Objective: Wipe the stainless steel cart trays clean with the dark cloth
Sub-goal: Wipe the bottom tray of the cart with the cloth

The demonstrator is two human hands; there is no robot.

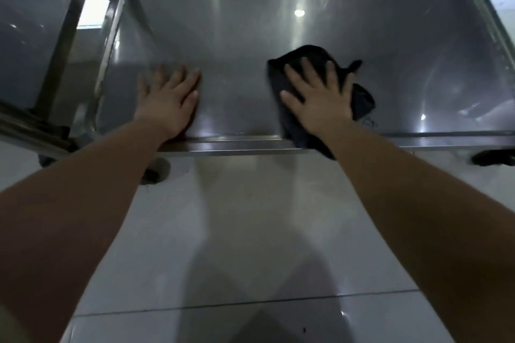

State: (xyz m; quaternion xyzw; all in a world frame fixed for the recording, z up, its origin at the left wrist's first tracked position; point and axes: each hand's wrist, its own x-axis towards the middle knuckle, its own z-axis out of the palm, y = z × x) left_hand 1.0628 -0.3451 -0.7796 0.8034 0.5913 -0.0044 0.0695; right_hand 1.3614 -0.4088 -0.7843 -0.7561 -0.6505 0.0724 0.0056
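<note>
Fingers [308, 69] splayed flat: right hand [320, 100] presses dark cloth [306, 54] mid-frame; left hand [167, 100] flat on tray [278, 22] — upper stretch likely unwiped.

Shiny steel cart tray [250, 22], shallow raised rim, dark cloth [359, 97] crumpled, draped over near rim

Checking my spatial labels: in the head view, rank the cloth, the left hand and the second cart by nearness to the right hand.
1. The cloth, directly under the right hand, on the tray.
2. The left hand, to its left on the same tray.
3. The second cart, far left, past the tray's rim.
</note>
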